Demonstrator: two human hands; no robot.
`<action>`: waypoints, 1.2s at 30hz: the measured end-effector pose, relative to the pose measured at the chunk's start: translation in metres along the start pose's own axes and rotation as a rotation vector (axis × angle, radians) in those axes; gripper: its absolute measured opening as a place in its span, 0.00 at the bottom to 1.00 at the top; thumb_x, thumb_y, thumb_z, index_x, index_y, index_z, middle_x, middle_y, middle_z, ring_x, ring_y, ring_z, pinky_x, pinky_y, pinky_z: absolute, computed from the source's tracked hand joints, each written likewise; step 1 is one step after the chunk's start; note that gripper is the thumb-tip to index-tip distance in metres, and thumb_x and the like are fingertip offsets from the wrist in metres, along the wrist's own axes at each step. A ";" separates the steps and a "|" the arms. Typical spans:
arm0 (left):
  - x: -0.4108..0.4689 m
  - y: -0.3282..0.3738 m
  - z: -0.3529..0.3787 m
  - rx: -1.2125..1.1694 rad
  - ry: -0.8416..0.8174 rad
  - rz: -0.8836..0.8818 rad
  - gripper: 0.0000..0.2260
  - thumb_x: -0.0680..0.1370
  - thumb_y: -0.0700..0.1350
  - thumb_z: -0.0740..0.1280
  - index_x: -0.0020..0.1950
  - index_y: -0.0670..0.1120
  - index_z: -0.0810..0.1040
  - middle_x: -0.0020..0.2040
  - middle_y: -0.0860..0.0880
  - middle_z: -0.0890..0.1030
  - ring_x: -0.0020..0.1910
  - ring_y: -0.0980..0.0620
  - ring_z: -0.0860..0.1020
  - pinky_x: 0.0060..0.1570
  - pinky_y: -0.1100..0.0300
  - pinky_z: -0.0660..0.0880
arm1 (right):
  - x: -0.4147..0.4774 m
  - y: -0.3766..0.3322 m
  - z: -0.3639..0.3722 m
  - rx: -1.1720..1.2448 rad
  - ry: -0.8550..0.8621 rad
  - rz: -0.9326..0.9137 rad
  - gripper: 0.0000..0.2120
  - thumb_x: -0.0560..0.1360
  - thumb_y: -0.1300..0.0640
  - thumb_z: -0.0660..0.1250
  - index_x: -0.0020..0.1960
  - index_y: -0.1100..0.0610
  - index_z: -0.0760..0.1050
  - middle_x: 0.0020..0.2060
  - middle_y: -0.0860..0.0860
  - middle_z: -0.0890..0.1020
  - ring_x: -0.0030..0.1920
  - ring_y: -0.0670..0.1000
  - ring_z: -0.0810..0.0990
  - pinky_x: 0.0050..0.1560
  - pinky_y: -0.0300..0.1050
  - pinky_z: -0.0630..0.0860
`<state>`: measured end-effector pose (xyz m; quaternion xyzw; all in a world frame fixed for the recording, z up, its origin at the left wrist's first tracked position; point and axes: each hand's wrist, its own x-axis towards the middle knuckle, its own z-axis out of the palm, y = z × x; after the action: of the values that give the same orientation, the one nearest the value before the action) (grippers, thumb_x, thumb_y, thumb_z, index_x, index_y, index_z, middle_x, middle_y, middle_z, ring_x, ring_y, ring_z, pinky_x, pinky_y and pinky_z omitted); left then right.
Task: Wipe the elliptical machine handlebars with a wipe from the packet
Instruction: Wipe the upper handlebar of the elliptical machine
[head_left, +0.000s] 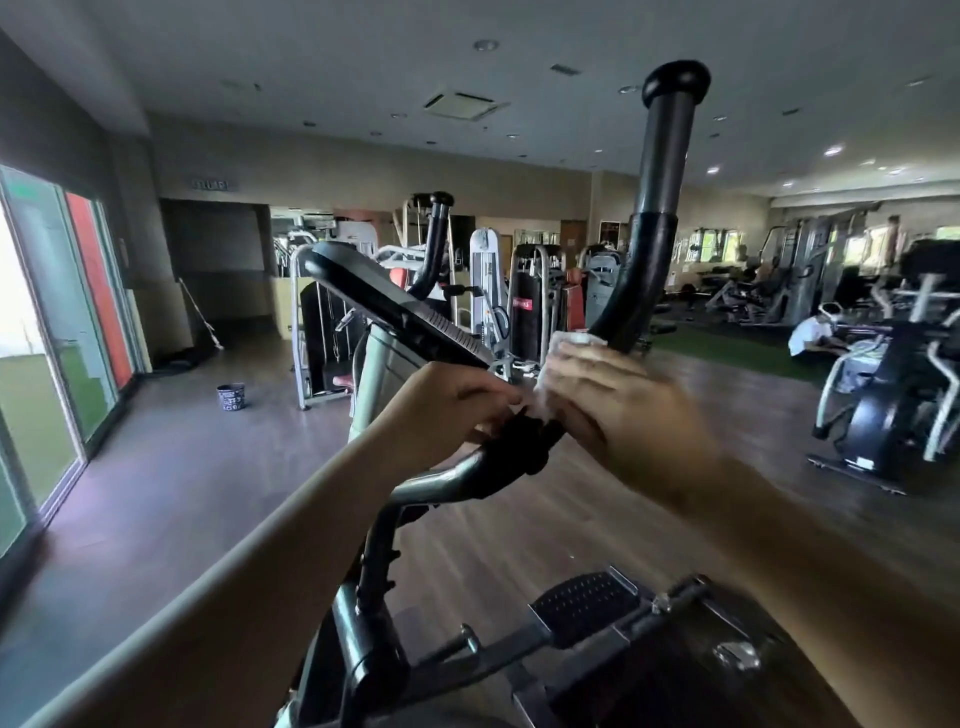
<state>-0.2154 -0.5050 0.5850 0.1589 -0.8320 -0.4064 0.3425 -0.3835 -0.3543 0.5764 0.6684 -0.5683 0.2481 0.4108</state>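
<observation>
— What does my right hand (618, 410) have?
— Its grip is curled around a white wipe (563, 345), pressed on the black handlebar (644, 270) at its lower bend.
— And my left hand (447, 410)?
— Fingers pinched narrow on the dark grip piece (524, 441) just beside the wipe; I can't tell what they clasp.

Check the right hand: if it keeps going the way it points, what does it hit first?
Likely the tall black handlebar: the right hand, holding the wipe, points up-left at its lower bend. Depth is unclear.
</observation>
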 end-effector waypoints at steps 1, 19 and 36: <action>-0.001 0.000 0.000 -0.016 0.013 0.000 0.09 0.80 0.35 0.68 0.53 0.41 0.87 0.46 0.38 0.87 0.46 0.42 0.86 0.47 0.54 0.85 | 0.001 -0.002 0.001 -0.010 0.017 0.039 0.17 0.84 0.51 0.60 0.61 0.58 0.84 0.64 0.54 0.85 0.69 0.54 0.80 0.61 0.54 0.83; -0.006 0.004 0.003 -0.091 0.127 -0.111 0.14 0.77 0.34 0.65 0.43 0.48 0.87 0.44 0.45 0.88 0.47 0.49 0.86 0.49 0.52 0.84 | -0.013 -0.059 0.056 -0.080 0.058 -0.246 0.11 0.82 0.62 0.65 0.56 0.60 0.85 0.59 0.55 0.86 0.69 0.56 0.80 0.74 0.55 0.72; -0.012 0.006 0.013 -0.052 0.131 -0.114 0.09 0.79 0.33 0.67 0.53 0.39 0.86 0.49 0.37 0.87 0.46 0.45 0.85 0.51 0.51 0.83 | -0.045 -0.064 0.067 0.297 0.358 0.263 0.03 0.76 0.56 0.72 0.49 0.53 0.82 0.48 0.51 0.83 0.49 0.52 0.78 0.52 0.34 0.65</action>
<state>-0.2156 -0.4873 0.5787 0.2235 -0.7867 -0.4354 0.3763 -0.3411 -0.3840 0.4873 0.5872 -0.5257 0.4944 0.3665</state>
